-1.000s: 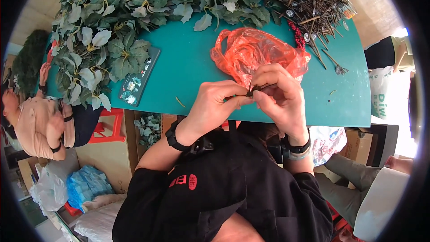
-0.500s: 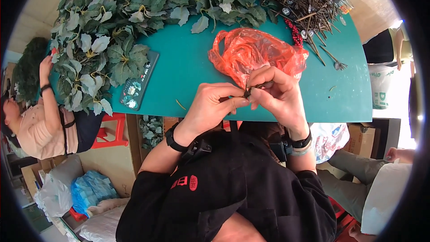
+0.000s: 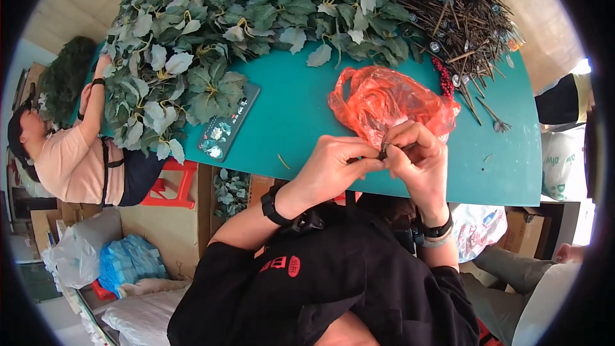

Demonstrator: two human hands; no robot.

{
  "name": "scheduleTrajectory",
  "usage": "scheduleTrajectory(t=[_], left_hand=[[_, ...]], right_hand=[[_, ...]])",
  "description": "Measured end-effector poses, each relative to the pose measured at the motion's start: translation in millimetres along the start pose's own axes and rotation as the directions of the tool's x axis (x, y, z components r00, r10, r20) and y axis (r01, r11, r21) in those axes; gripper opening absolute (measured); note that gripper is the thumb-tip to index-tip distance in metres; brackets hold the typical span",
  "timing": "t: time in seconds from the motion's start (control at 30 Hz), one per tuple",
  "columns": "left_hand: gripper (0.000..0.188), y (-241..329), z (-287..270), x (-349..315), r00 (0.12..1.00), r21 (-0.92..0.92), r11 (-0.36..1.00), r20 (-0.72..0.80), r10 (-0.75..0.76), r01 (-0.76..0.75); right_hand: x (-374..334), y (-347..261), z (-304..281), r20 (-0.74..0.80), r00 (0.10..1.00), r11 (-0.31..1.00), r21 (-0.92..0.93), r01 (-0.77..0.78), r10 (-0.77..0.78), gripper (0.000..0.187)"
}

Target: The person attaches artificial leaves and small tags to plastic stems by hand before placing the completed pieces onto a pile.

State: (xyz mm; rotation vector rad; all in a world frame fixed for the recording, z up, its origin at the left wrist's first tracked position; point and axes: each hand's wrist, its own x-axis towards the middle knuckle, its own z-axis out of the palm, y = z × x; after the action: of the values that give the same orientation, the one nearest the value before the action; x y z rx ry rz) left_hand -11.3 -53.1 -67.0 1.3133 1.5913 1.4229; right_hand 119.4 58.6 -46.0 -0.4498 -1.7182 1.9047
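Note:
Above the near edge of the green table, my left hand (image 3: 343,163) and my right hand (image 3: 419,160) meet fingertip to fingertip. Both are closed in a pinch around a small dark piece (image 3: 383,153), too covered by fingers to name. Just beyond them lies a crumpled, see-through red plastic bag (image 3: 400,97), partly behind my right hand. A sprig of red berries (image 3: 443,77) rests at the bag's far right.
Artificial green leaves (image 3: 211,32) are heaped at the far left, brown stems (image 3: 448,13) at the far right. A flat dark case with flower pattern (image 3: 229,122) lies by the leaves. Another person (image 3: 77,154) reaches toward the leaves. A red stool (image 3: 176,186) stands at left.
The view has shifted, so the table and my hands appear farther right and lower. My fingers remain pinched together around the small dark piece. The other person's arms have moved at the leaves.

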Motion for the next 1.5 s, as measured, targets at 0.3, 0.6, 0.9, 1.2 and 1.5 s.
scheduleTrajectory(t=[0.3, 0.6, 0.9, 1.2, 1.5], left_hand=[[0.017, 12, -13, 31, 0.936, 0.166, 0.933, 0.209, 0.284, -0.320], [0.034, -29, -146, 155, 0.940, 0.433, 0.896, -0.337, 0.063, 0.095], [0.041, -50, -153, 192, 0.926, 0.572, 0.810, -0.362, 0.111, 0.127], [0.042, -59, -161, 192, 0.908, 0.449, 0.893, -0.375, 0.185, 0.003], [0.046, -47, -146, 194, 0.942, 0.651, 0.758, -0.275, 0.191, 0.037]], right_hand=[[-14, -53, -35, 0.066, 0.997, 0.933, -0.355, 0.054, -0.032, 0.006], [-6, -64, -91, 0.165, 0.982, 0.494, -0.864, 0.101, 0.087, 0.007], [41, -24, -78, 0.235, 0.971, 0.488, -0.853, 0.184, 0.045, 0.010], [66, 10, -75, 0.245, 0.949, 0.386, -0.910, 0.155, 0.199, 0.010], [73, -2, -91, 0.254, 0.933, 0.463, -0.879, 0.114, 0.253, 0.008]])
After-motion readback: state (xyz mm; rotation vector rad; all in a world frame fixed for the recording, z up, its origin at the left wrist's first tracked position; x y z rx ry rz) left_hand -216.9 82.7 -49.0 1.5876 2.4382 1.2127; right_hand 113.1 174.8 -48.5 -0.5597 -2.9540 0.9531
